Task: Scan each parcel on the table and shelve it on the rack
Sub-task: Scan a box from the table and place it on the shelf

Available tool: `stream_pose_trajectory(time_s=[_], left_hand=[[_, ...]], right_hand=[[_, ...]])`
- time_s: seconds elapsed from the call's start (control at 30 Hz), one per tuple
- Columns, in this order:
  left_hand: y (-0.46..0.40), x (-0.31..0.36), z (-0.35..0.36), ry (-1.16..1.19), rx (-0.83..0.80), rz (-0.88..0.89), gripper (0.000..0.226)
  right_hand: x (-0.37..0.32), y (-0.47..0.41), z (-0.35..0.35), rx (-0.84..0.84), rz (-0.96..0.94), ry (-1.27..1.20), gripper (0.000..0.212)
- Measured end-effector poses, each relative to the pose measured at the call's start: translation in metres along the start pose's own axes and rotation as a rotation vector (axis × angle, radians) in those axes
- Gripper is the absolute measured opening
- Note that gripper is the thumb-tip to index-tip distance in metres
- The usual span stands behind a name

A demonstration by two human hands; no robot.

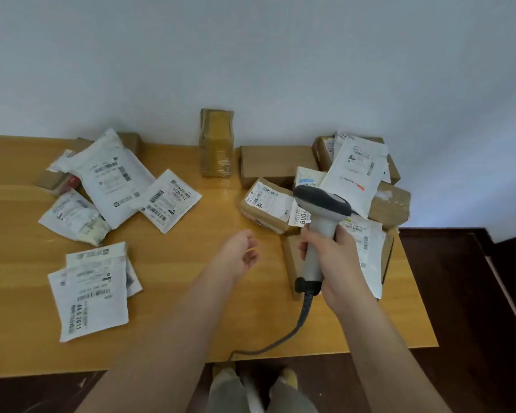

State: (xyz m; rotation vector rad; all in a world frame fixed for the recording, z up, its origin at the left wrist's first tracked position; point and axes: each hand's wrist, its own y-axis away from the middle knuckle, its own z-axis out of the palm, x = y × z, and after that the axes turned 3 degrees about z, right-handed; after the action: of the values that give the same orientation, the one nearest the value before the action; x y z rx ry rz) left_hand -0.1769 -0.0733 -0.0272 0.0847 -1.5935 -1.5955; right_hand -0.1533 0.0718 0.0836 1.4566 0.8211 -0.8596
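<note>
- Right hand point(332, 257), right of frame centre, gripped the grey handle of a barcode scanner point(319, 222); fingers were wrapped round the handle, and the dark scanner head pointed toward the upper left of the frame.
- Scanner cable point(283, 338) ran from the handle base down across the tabletop point(191, 263) and off its near edge.
- Left hand point(240, 254) hovered at frame centre, palm turned up, fingers relaxed and loosely curled, holding nothing and touching no parcel.
- Small labelled box point(265, 205) lay just upper left of the scanner head, label facing up.
- Right-side pile: a white mailer point(352, 177) lay on top of several brown boxes point(390, 204); another labelled white parcel point(367, 251) lay under and behind the right hand.
- A plain brown box point(276, 163) lay beside that pile, against the wall.
- A taped box point(216, 143) stood upright at top centre of the tabletop, against the wall.
- Left group: a large white mailer point(113, 177) overlapped smaller parcels; a flat labelled mailer point(169, 201) touched its right edge; a crumpled clear-wrapped parcel point(76, 217) sat at its lower left.
- Lower left of frame: two stacked flat white mailers point(93, 290), barcodes up.
- No rack was in view.
</note>
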Motion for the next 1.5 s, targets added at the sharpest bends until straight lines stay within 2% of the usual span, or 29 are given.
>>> stream_pose_trajectory(time_s=[0.1, 0.2, 0.27, 0.4, 0.53, 0.67, 0.83, 0.9, 1.0, 1.07, 1.13, 1.27, 1.5], left_hand=[[-0.027, 0.006, 0.018, -0.048, -0.025, -0.016, 0.04], [-0.054, 0.007, 0.037, -0.067, -0.053, -0.016, 0.06], [-0.069, 0.005, 0.05, -0.053, -0.05, -0.016, 0.065], [-0.094, -0.001, 0.072, 0.011, -0.018, -0.008, 0.049], [-0.105, -0.006, 0.07, 0.059, 0.007, -0.013, 0.045], [-0.095, -0.006, 0.039, 0.101, 0.063, 0.019, 0.037], [-0.079, -0.005, -0.026, 0.127, 0.189, 0.045, 0.035], [-0.072, -0.004, -0.054, 0.147, 0.276, 0.079, 0.045], [-0.061, -0.009, -0.093, 0.056, 0.42, 0.111, 0.078], [-0.053, -0.017, -0.107, -0.022, 0.4, 0.079, 0.093], [-0.049, -0.025, -0.11, 0.007, 0.344, 0.063, 0.089], [-0.057, -0.033, -0.104, 0.203, 0.379, 0.147, 0.052], [-0.061, -0.03, -0.099, 0.331, 0.39, 0.145, 0.041]], right_hand=[[-0.002, -0.027, 0.004, -0.041, 0.053, -0.029, 0.007], [-0.004, -0.054, 0.002, -0.093, 0.096, -0.054, 0.013], [-0.004, -0.068, -0.002, -0.122, 0.107, -0.032, 0.014], [-0.003, -0.087, -0.015, -0.133, 0.133, 0.033, 0.011], [-0.004, -0.099, -0.02, -0.153, 0.171, 0.092, 0.012], [-0.01, -0.106, -0.007, -0.186, 0.164, 0.142, 0.012], [-0.017, -0.103, 0.022, -0.381, 0.188, 0.223, 0.007], [-0.019, -0.097, 0.036, -0.474, 0.19, 0.295, 0.006], [-0.02, -0.085, 0.056, -0.59, 0.167, 0.379, 0.01], [-0.021, -0.076, 0.068, -0.638, 0.166, 0.417, 0.014], [-0.023, -0.068, 0.076, -0.656, 0.207, 0.414, 0.018], [-0.031, -0.056, 0.081, -0.616, 0.276, 0.344, 0.024], [-0.052, -0.042, 0.07, -0.531, 0.297, 0.235, 0.017]])
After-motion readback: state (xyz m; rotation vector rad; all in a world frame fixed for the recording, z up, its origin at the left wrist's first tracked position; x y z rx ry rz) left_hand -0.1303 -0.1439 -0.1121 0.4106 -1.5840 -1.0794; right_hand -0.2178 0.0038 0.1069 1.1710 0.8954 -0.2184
